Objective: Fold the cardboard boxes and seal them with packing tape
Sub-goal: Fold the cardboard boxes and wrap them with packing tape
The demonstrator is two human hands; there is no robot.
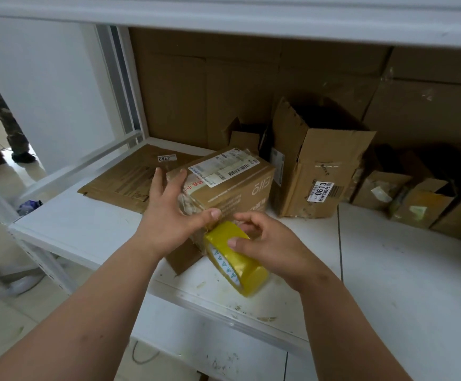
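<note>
A small closed cardboard box with white shipping labels on top sits on the white shelf. My left hand lies against its near left end, fingers spread and straight, thumb pressing the lower front edge. My right hand grips a yellow roll of packing tape just below the box's front, thumb on the roll's outer face. One loose flap of the box sticks out underneath, toward the shelf's front edge.
A flattened box lies at the left of the shelf. A taller open box marked 0613 stands right of the small one. Several small boxes sit at the far right. Large cartons line the back. A person's leg shows far left.
</note>
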